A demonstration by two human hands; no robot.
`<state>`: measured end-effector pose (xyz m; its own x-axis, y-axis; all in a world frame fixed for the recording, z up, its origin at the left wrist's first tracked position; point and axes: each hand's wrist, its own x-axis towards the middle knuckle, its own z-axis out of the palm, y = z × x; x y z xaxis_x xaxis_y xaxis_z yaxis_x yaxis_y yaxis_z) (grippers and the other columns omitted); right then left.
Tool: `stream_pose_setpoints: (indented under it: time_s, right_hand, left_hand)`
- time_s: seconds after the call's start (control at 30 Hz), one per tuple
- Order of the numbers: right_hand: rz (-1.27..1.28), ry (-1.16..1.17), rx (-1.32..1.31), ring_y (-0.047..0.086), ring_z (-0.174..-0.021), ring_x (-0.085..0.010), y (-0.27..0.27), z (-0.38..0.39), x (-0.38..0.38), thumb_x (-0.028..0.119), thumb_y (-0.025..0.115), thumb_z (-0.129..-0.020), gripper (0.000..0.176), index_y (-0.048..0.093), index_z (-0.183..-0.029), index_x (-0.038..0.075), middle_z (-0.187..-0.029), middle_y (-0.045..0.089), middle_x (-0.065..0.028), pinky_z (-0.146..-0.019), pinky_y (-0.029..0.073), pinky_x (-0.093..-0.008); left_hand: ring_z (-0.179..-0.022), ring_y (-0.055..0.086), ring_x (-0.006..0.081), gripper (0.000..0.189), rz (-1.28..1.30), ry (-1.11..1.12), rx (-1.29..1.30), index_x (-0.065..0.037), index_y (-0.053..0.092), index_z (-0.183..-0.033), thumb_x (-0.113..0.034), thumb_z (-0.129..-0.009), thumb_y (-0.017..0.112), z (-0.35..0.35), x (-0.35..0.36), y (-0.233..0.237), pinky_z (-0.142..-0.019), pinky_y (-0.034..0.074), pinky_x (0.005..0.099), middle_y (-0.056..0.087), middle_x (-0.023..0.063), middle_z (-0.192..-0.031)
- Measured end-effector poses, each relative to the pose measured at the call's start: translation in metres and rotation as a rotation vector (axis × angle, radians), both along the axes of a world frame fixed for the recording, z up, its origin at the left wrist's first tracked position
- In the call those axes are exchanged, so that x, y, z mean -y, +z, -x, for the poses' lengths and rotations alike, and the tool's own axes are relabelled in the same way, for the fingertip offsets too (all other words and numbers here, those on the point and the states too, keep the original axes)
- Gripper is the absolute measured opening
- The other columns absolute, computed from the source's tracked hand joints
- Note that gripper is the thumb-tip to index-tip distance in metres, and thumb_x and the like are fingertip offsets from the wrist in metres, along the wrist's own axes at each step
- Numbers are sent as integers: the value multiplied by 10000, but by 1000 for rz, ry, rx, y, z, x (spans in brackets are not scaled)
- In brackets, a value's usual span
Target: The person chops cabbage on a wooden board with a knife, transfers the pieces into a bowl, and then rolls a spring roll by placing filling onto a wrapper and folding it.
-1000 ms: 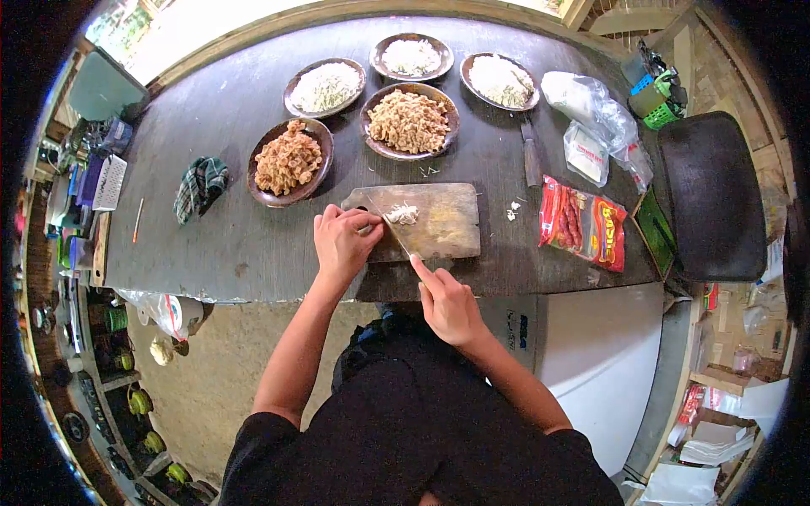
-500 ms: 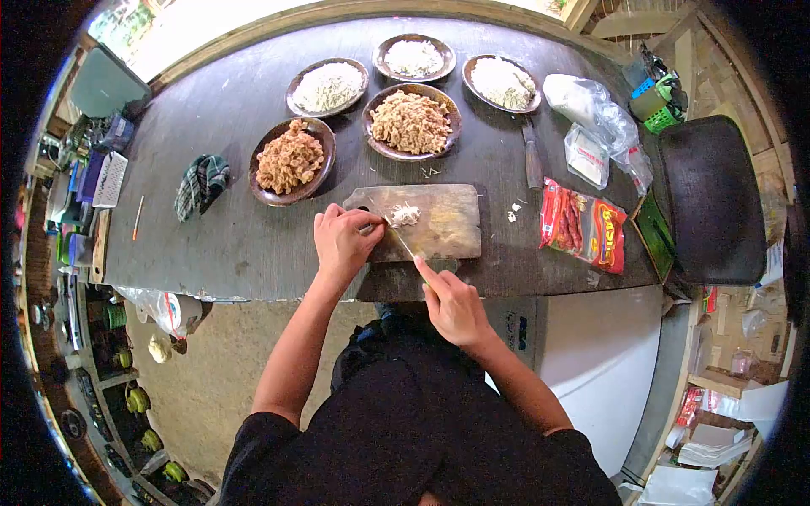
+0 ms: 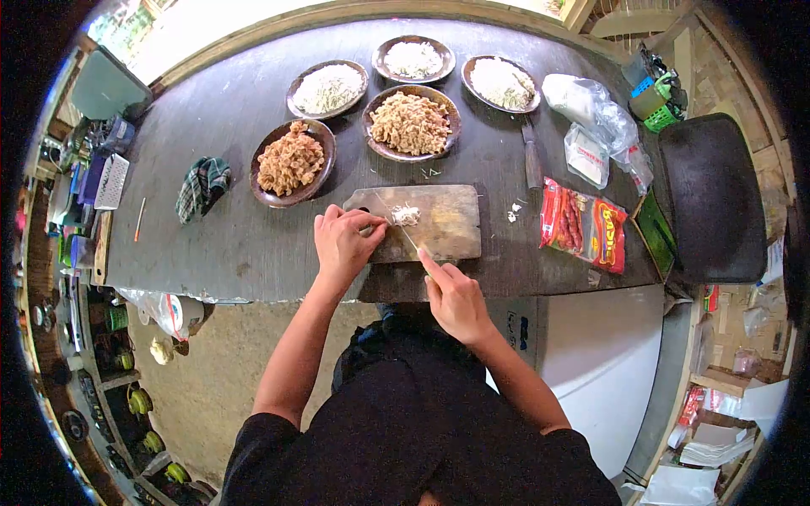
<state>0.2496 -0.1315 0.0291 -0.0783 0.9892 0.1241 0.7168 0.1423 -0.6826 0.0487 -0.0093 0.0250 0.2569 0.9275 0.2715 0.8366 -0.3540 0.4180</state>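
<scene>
A worn wooden cutting board (image 3: 456,221) lies near the table's front edge. On it sits a small heap of thin white shreds (image 3: 407,216). My right hand (image 3: 456,302) is closed round a knife (image 3: 408,237), index finger stretched along its back, with the blade slanting away to the left over the board. Left of the blade, my left hand (image 3: 344,244) rests on the board's left part. Its fingertips are pinched together close to the blade, and whatever they hold is too small and hidden to name.
Beyond the board stand a plate of reddish-brown crumbly food (image 3: 289,160), a plate of tan pieces (image 3: 411,122) and three plates of whitish shreds (image 3: 329,88). At right lie a dark-handled tool (image 3: 532,160), a red sausage packet (image 3: 582,224) and plastic bags (image 3: 586,156). A checkered cloth (image 3: 202,187) lies left.
The knife has shifted slightly, its blade now reaching farther across the board beside the white shreds. My left hand has stayed almost in place, its fingers still pinched.
</scene>
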Motion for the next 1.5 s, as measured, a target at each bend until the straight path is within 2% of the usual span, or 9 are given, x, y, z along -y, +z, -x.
stream_pose_setpoints:
  time_s: [0.1,0.23,0.4,0.63,0.73,0.8,1.0,1.23,1.5]
  right_hand:
    - [-4,61,-3,645,-675,-396,2,-4,6,113,606,-978,552,499,-1517,169,-823,591,-158,-620,555,-508]
    - [48,46,2,643,-706,-383,4,3,8,67,627,-962,557,527,-1501,160,-825,588,-160,-634,523,-494]
    - [31,25,80,641,-698,-397,-4,11,0,75,613,-968,545,525,-1500,155,-834,592,-159,-623,522,-498]
    - [6,15,28,641,-692,-395,-6,6,-2,80,614,-969,545,525,-1501,159,-818,584,-160,-621,518,-500]
    - [12,46,22,643,-671,-409,-1,1,4,123,604,-980,537,508,-1507,154,-840,588,-171,-615,545,-517]
    - [41,46,8,642,-702,-393,-1,3,9,89,614,-975,552,514,-1512,166,-831,583,-162,-627,524,-491]
    - [54,18,94,645,-706,-395,-3,12,4,84,615,-971,554,514,-1509,165,-832,587,-165,-630,528,-494]
    - [20,23,55,650,-708,-386,-4,6,4,75,620,-963,574,505,-1516,170,-852,593,-155,-630,535,-486]
    - [71,39,31,641,-713,-382,1,5,12,82,624,-963,569,511,-1514,169,-842,583,-149,-636,524,-486]
  left_hand:
    - [-843,572,194,106,4,5,-12,-204,822,-835,-296,-787,805,0,0,-1,-794,405,359,774,-72,-908]
    - [-846,576,199,116,-9,0,-9,-188,817,-836,-288,-778,816,1,-2,-4,-800,414,359,775,-67,-920]
    - [-845,575,195,115,-23,-10,-10,-188,819,-839,-286,-778,817,0,-1,-2,-800,416,357,771,-72,-909]
    - [-864,576,200,112,-46,-15,14,-198,820,-840,-299,-794,804,2,2,-5,-803,407,367,772,-73,-922]
    - [-861,576,197,112,-22,-19,18,-195,819,-843,-294,-794,804,2,2,-5,-802,403,364,771,-71,-923]
    - [-859,580,193,104,-8,-9,16,-195,817,-844,-280,-786,813,2,2,-3,-815,410,357,774,-72,-930]
    - [-857,589,191,110,-7,-6,19,-190,815,-849,-268,-773,829,1,0,-3,-829,422,354,777,-70,-928]
    - [-834,588,194,111,34,18,36,-198,826,-844,-284,-775,838,4,0,-3,-798,420,355,776,-52,-893]
    - [-847,601,211,115,5,-13,-5,-190,817,-842,-283,-775,819,5,-2,-7,-807,428,368,779,-57,-924]
